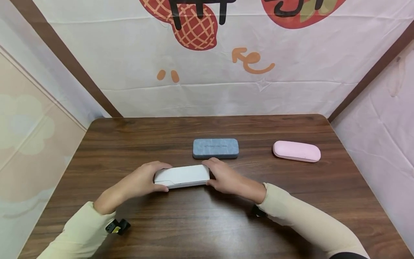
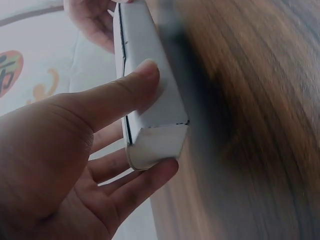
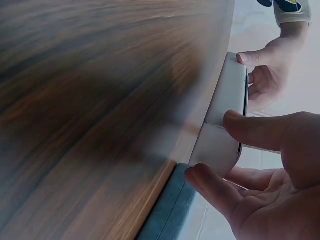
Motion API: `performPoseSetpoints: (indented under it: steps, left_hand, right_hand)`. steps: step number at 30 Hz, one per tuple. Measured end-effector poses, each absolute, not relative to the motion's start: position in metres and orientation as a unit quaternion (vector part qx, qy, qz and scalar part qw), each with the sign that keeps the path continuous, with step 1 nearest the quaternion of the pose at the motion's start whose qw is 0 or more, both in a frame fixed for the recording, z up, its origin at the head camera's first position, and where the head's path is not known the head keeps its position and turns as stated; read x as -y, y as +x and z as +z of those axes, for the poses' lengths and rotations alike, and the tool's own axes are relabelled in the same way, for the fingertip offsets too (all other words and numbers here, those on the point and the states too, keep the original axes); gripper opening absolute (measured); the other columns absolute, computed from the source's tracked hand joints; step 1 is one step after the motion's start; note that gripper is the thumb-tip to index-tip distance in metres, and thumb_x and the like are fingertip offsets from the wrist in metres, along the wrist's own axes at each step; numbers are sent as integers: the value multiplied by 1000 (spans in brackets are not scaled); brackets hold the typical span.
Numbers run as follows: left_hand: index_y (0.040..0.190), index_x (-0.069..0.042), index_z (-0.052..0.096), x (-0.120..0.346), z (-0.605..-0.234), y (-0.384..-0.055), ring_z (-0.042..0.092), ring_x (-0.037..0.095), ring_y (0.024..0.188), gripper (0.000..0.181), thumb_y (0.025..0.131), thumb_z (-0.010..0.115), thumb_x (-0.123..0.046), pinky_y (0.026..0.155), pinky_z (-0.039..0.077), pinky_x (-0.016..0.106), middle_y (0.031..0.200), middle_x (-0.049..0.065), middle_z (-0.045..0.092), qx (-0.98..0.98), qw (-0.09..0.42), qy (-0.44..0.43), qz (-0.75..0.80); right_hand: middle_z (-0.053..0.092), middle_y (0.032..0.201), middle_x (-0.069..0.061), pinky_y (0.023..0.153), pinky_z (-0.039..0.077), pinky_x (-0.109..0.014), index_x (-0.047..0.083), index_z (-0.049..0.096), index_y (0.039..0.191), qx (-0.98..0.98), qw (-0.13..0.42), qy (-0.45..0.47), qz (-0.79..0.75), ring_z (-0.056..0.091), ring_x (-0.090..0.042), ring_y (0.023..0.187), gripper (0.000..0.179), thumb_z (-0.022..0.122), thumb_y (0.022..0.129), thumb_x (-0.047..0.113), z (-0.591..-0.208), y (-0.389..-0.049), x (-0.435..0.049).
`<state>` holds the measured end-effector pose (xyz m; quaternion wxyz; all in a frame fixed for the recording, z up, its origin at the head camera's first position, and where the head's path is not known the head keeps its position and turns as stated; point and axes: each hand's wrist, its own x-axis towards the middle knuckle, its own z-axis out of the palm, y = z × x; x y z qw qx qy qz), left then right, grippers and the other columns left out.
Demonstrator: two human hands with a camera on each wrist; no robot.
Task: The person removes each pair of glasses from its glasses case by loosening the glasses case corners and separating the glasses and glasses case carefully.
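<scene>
Left hand (image 1: 142, 180), right hand (image 1: 227, 178) grip white case (image 1: 183, 175) endwise (probably off table (image 1: 181, 226)).

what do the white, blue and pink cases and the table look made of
White case: probably leatherette or coated card, matte, with plain faces and dark seams. Blue case: perhaps leatherette or cloth, matte, visibly mottled. Pink case: likely leatherette or plastic, smooth, softly shaded. Table: wood or wood-print laminate, faintly glossy; brown grain shows.

Table (image 1: 194, 226) with blue case (image 1: 215, 149); pink case (image 1: 296, 151)
</scene>
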<state>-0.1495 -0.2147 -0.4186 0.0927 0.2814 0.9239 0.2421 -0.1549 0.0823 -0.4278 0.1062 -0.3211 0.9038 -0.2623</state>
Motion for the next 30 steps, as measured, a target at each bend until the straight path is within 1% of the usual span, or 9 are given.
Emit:
performPoseSetpoints:
  steps: [6,13,21,25,30]
  left_hand:
    - [128,-5,66,196,-421,-153,63,23,107,58,79,90,-25,89,51,46,119,8,68,-922,88,293,238]
    - [128,-5,65,174,-427,-157,61,18,102,59,79,90,-26,88,51,42,116,5,68,-921,86,297,235]
    - [130,-7,65,153,-436,-161,60,15,101,62,78,91,-28,89,50,40,116,2,67,-918,83,307,239]
    - [132,-7,65,144,-439,-161,60,17,104,63,79,90,-28,90,50,40,118,4,67,-916,83,311,240]
    - [133,-5,64,134,-441,-159,61,22,112,65,79,89,-30,94,49,42,123,8,67,-916,85,317,232]
  right_hand:
    - [57,135,-19,98,51,-42,-7,49,145,-905,109,-319,-259,57,-30,123,63,77,91,9,-427,-155,-102]
    - [59,130,-20,98,50,-43,-9,53,140,-907,86,-323,-257,59,-31,119,61,80,87,6,-429,-156,-124]
    - [61,128,-18,98,50,-45,-7,55,138,-914,72,-309,-252,60,-30,118,61,83,85,7,-430,-154,-147]
    - [61,129,-19,100,49,-47,-6,56,137,-916,66,-307,-249,60,-32,120,62,84,82,7,-432,-152,-156]
    - [61,130,-20,101,48,-49,-4,57,136,-915,66,-307,-254,59,-34,121,62,85,81,5,-437,-149,-165]
